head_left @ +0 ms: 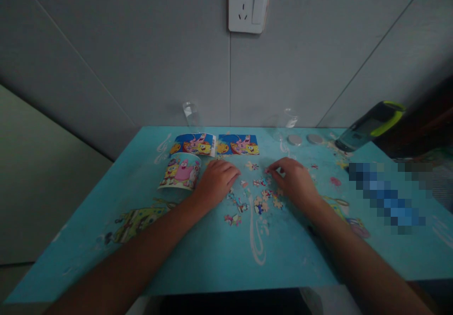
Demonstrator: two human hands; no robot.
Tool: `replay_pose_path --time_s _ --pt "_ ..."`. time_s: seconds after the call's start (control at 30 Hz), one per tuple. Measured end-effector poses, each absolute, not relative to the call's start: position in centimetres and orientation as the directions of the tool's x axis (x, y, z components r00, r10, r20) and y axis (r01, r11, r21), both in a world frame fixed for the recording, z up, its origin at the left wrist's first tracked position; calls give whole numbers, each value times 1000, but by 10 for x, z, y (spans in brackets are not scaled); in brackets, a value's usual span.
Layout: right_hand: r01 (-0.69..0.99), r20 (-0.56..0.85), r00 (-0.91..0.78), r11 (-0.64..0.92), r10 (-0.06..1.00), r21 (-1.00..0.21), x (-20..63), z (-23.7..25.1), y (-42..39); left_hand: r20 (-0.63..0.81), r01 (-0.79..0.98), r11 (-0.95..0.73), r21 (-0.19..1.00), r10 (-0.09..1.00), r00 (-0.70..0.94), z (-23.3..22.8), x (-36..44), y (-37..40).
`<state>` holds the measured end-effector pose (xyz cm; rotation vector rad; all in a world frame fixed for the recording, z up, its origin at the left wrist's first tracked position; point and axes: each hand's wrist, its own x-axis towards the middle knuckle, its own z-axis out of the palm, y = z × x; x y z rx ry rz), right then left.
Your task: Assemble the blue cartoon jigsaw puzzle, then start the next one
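Blue was the colour of the surface [212, 253] under both my arms, with cartoon drawings on it. My left hand [215, 182] lay flat on it, palm down, fingers a bit curled. That grip held nothing I could see. Just beside it, on its left, lay a cartoon cup [180, 172] on its side, very near my wrist.

My right hand [295, 180] rested palm down too. Its fingertips [271, 169] were pinched close together on a small puzzle piece [266, 170], but it was too tiny and blurry to tell if I really had hold of it.

Between my two hands lay the loose puzzle pieces [260, 197], spread out and mostly apart. A few more [232, 219] sat nearer to me, below my left hand.

Past my left hand, by the wall, lay two picture cards [215, 145] side by side. Past my right hand were two round grey lids [304, 139] and a clear cup [290, 116]. Far off to the right of my right hand sat a dark device with a green edge [371, 125].
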<state>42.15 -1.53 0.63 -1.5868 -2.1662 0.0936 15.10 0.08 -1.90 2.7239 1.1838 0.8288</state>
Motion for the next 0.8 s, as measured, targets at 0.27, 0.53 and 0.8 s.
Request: replay_pose_path --time_s 0.27,0.53,0.8 --pt "664 153 -572 564 806 -491 419 15 -26 448 671 -722 171 663 600 -12 141 -10" --pt "729 -105 -551 416 828 -544 434 17 -24 441 737 -671 82 688 577 1 117 -11" --pt "777 -159 -435 281 886 -563 455 12 -13 335 697 -715 59 672 661 -12 124 -15"
